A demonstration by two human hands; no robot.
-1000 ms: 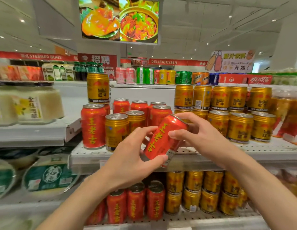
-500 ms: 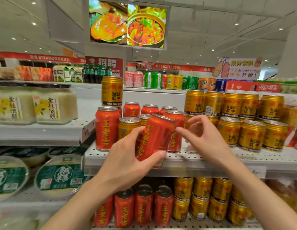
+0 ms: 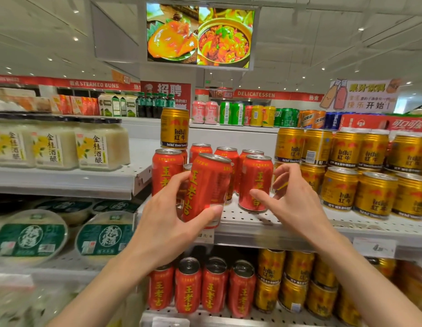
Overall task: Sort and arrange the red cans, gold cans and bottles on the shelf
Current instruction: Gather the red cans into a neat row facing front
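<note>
Overhead, food screen (image 3: 198,35), white perforated shelf (image 3: 259,224), L hand (image 3: 165,223) grasping red can (image 3: 206,187), R hand (image 3: 292,199) loose, empty.

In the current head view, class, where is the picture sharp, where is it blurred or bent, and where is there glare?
Head view: the red can in the left hand reads sharply; the bottom-left corner smears; the shelf edge bows from the wide lens; the food screen looks overbright; glare streaks the gold cans.

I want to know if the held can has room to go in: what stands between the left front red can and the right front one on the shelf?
In the head view, the red can gripped by the left hand fills that gap, with a gold can top just behind.
</note>
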